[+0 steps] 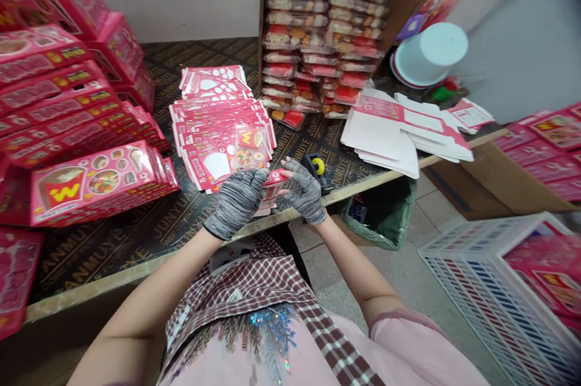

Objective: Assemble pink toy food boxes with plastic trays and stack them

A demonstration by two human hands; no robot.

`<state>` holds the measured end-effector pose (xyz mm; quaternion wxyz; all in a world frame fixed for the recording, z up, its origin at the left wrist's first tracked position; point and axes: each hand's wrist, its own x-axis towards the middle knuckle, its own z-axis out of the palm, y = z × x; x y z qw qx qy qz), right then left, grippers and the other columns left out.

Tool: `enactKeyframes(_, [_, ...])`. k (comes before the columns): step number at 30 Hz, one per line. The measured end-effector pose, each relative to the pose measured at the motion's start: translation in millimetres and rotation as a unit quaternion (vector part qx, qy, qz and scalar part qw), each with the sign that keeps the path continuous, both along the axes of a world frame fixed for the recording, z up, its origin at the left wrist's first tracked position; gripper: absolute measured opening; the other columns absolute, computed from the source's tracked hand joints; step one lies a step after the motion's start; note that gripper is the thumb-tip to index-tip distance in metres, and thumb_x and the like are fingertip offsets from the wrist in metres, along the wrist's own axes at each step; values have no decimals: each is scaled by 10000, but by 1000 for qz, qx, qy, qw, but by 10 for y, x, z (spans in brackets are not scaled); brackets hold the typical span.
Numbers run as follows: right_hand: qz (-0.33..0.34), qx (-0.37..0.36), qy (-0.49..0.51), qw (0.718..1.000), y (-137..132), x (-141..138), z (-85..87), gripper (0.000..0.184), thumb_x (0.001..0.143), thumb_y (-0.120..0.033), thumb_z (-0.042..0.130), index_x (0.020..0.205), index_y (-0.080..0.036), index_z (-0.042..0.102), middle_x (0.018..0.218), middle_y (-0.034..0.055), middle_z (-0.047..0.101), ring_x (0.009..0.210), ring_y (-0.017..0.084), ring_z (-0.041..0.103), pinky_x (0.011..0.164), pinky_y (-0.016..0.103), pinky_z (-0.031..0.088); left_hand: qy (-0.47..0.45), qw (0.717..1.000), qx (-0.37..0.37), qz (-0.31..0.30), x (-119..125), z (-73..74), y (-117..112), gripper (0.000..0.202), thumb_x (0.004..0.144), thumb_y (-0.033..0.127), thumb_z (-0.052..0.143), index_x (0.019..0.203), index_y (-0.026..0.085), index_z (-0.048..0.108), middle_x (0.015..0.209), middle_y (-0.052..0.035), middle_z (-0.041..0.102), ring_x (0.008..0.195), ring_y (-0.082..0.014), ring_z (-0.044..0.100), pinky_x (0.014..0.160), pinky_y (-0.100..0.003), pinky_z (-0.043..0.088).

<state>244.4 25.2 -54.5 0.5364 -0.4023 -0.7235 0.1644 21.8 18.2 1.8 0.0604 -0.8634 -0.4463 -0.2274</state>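
Both of my hands wear grey fingerless gloves and meet at the front edge of the bench. Between them is a small pink folded carton [271, 191], partly covered by fingers. My left hand [239, 201] is closed on its left side, and my right hand [305, 191] pinches the right side. Just beyond lies a fanned stack of flat pink printed cartons [218, 126]. A clear packet with a yellow W [249, 147] rests on the stack's near end. Close to my right hand sits a black tape dispenser [318, 169] with a yellow core.
Filled pink boxes [104, 183] are piled at the left. A wooden rack of clear-wrapped packets [318, 59] stands behind. White-backed cartons [385, 132] lie at the right, near an upturned pale blue bucket [431, 56]. A lined bin [385, 216] and white crate [481, 277] are below.
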Motion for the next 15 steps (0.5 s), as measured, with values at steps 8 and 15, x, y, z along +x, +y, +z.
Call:
enactKeyframes(8, [-320,-200,-80,923,-101,1375,-499,209,803,-412,671,811,-212,730,953,111,748,1053,298,659,1043,505,468,113,991,-69,1,-12,115,-12,475,924,139,441,1347,265,618,1178,-130,702,949,-269,695,751,-369,538])
enactKeyframes(15, [-252,-266,-56,929,109,1377,-709,126,678,-333,742,630,-225,698,867,92,755,1056,299,658,1023,467,471,80,992,-100,22,11,61,-18,465,929,162,437,1332,276,639,1198,-137,701,951,-289,696,773,-394,522])
